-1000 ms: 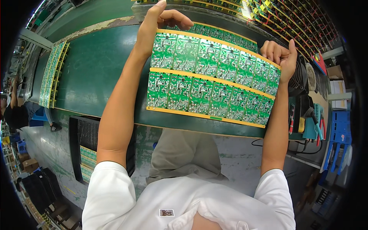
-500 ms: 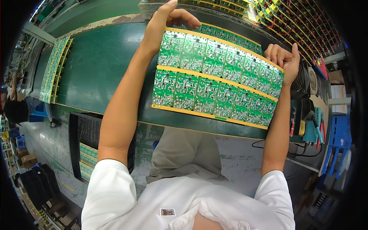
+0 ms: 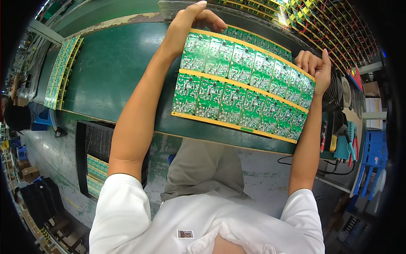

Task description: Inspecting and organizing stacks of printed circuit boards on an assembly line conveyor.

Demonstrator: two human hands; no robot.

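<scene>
A large green circuit board panel (image 3: 243, 86) with yellow edge strips is held tilted in front of me, its solder side showing. At its upper left corner, my left hand (image 3: 190, 29) grips the edge, thumb stretched away and fingers curled over the far side. My right hand (image 3: 315, 70) has hold of the upper right corner with its fingers bent. Parts of both grips are hidden behind the panel. Just beyond it, a second circuit board panel (image 3: 260, 42) shows partly above the top edge.
The green workbench (image 3: 114, 72) carries upright board panels (image 3: 62, 74) at its left end. Racked boards with red wires (image 3: 330, 29) stand at the back right. A black bin (image 3: 95, 139) holding boards sits below on the left; pliers (image 3: 354, 146) hang at the right.
The panel's left end has shifted slightly right, and my left hand has moved right with it. My right hand has barely moved.
</scene>
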